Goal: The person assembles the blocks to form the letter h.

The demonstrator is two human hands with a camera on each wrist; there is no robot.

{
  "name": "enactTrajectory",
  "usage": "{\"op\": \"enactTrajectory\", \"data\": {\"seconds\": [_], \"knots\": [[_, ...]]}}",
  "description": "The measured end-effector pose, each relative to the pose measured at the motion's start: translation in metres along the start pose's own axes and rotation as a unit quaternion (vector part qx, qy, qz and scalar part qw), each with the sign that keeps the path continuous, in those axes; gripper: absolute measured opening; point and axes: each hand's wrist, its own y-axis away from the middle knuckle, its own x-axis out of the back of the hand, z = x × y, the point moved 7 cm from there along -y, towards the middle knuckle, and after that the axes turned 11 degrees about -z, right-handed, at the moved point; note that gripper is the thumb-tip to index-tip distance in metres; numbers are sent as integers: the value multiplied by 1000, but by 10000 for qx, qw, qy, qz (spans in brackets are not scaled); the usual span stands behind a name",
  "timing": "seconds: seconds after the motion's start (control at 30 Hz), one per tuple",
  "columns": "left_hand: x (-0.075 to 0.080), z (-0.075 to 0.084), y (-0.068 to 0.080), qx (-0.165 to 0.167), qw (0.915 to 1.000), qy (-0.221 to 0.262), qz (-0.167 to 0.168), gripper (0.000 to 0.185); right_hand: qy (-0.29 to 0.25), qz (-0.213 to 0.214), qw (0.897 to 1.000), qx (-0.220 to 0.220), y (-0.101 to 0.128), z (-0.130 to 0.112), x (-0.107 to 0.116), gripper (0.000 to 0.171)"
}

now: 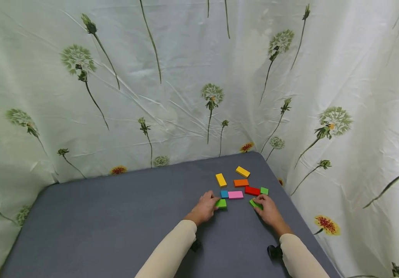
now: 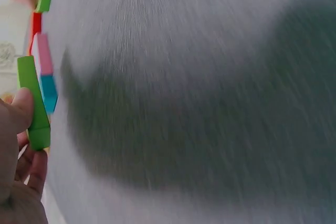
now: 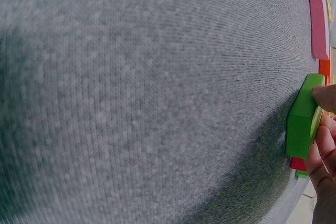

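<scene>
My left hand (image 1: 204,207) pinches a light green block (image 1: 222,204) by its left end, just in front of a blue block (image 1: 224,194) and a pink block (image 1: 235,195). In the left wrist view, the thumb presses the face of this green block (image 2: 32,98) and fingertips meet its lower end. My right hand (image 1: 270,211) pinches another green block (image 1: 254,203), which lies at a slant in front of a red block (image 1: 252,190). The right wrist view shows thumb and fingers on that green block (image 3: 302,121); its underside is partly hidden.
Behind the red block is an orange block (image 1: 241,183), with two yellow blocks (image 1: 221,180) farther back. A small green block (image 1: 264,190) touches the red block's right end. The grey table (image 1: 116,224) meets a flowered curtain (image 1: 171,96) at its back and right edges.
</scene>
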Motion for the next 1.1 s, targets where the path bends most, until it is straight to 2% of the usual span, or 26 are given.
{"op": "enactTrajectory", "data": {"seconds": [0.33, 0.53, 0.67, 0.83, 0.97, 1.1], "knots": [[26, -45, 56, -263, 9967, 453, 613, 35, 144, -15, 9999, 15, 0, -2, 5, 31], [32, -74, 92, -104, 9913, 647, 1138, 30, 161, -123, 9998, -45, -1, -3, 6, 32], [32, -93, 116, 225, 9847, 728, 1569, 31, 164, -151, 9997, -125, 1, -2, 6, 34], [32, -117, 149, 746, 9680, 838, 2244, 32, 258, -99, 9996, 10, 2, -4, 5, 34], [30, -134, 171, 1225, 9578, 745, 2490, 33, 332, -69, 9994, 23, 2, -5, 4, 33], [28, -149, 193, 1765, 9458, 613, 2657, 33, 383, -210, 9990, -25, 2, -6, 0, 34]]}}
